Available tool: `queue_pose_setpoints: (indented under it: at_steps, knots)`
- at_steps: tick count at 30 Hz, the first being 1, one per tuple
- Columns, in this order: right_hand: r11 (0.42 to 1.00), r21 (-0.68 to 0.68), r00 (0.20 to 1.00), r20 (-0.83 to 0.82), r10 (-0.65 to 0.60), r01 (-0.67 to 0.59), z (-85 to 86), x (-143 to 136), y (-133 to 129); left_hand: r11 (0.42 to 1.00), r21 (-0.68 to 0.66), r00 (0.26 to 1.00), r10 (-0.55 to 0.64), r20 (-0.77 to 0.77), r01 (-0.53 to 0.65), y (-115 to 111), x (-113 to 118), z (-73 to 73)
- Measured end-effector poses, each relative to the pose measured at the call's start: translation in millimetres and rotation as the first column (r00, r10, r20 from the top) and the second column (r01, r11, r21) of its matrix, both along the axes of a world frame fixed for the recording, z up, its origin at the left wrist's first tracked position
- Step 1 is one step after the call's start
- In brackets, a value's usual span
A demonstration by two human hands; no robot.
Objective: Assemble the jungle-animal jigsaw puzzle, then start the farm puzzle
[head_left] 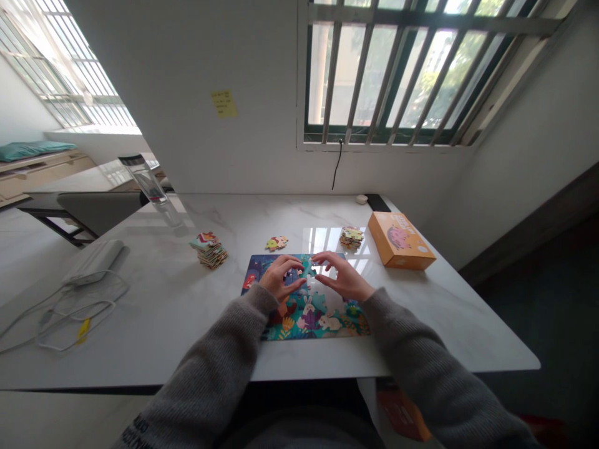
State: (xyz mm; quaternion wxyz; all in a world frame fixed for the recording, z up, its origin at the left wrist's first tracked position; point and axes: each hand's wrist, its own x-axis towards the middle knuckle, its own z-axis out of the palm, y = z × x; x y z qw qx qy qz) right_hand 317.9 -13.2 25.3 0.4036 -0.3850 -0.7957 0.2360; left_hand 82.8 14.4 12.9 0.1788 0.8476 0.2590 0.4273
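Observation:
A partly assembled jigsaw puzzle (pixel 309 319) lies flat on the table, showing white rabbits, plants and a dark blue-teal scene. Bare tabletop shows through a gap right of its middle. Over its upper left part is my left hand (pixel 282 277), fingers curved and thumb apart from them. My right hand (pixel 344 277) mirrors it over the upper right part, thumb and fingers also spread in a C shape. The fingertips of both hands point at each other around a teal section (pixel 307 265) at the top middle. Parts of the puzzle are hidden beneath the hands.
Puzzle pieces are stacked at the left (pixel 209 251) and right (pixel 350 237); a few loose pieces (pixel 277 242) lie behind the puzzle. An orange box (pixel 401 241) stands at right. A glass bottle (pixel 146 179), a white device (pixel 93 262) and cables (pixel 100 305) are at left.

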Motion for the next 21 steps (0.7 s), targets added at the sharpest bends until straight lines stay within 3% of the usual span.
queue_pose_setpoints:
  at_steps: [9,21]
  knots:
    - [0.995,0.013,0.987,0.125,0.101,-0.103,-1.8,5,-1,0.994,-0.062,0.993,-0.094,-0.07,0.089,1,1,-7.1]
    - [0.997,0.02,0.899,0.434,0.062,-0.079,-13.6,10,-4,0.994,-0.006,0.906,-0.103,-0.411,0.111,14,-6,-26.1]
